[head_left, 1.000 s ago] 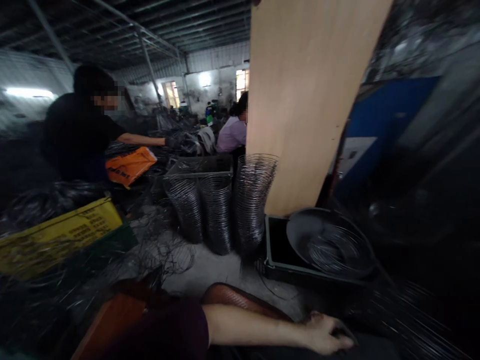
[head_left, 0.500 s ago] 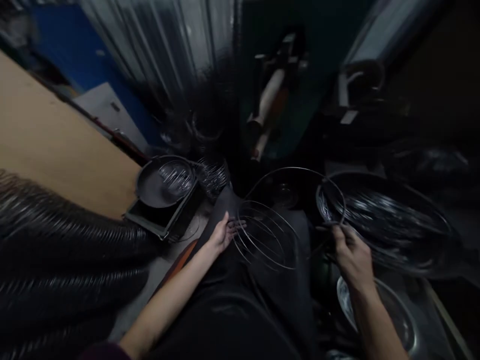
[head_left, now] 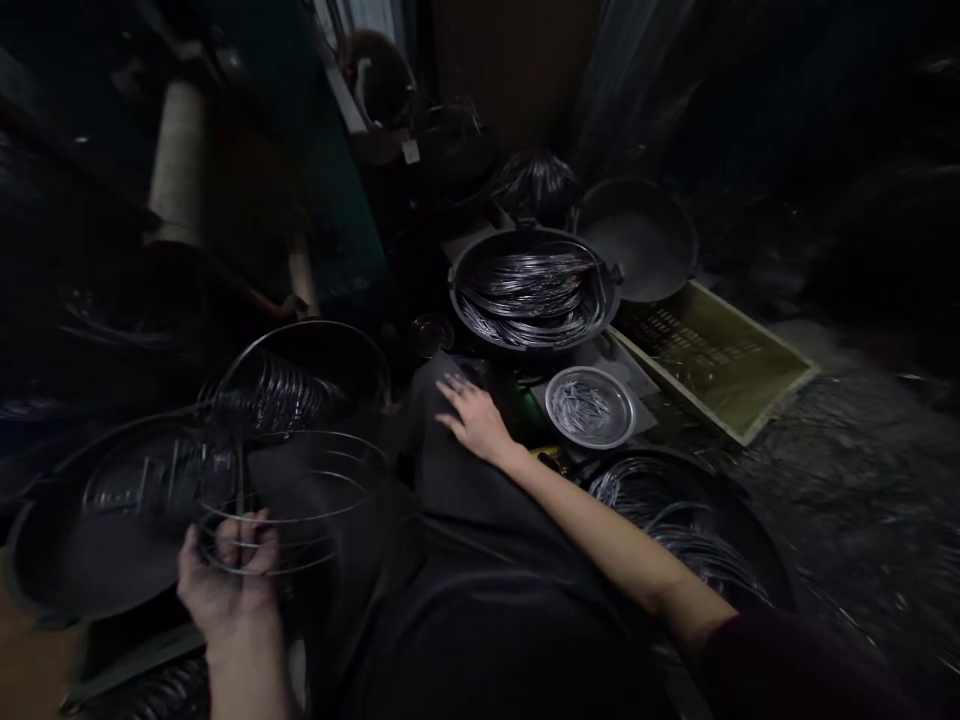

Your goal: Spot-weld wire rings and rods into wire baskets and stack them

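Note:
A loose coil of thin metal wire hangs in several open loops over the left side of my lap. My left hand is closed around the lower loops, fingers curled over the wire. My right hand lies over the dark apron near my knee, fingers spread, with nothing in it. Just right of it stands a round metal bowl of short wire pieces. Beyond that hand is a dark pan filled with bundled wire.
At the lower left a wide dark pan sits near my left hand. A yellow crate lies at the right, with another dark pan behind it. More wire fills a pan beside my right forearm. A machine with a pale roller stands at the upper left.
The view has swung to the right. My left hand has closed on the wire coil. My right hand has let go of the wire and now rests open over the apron.

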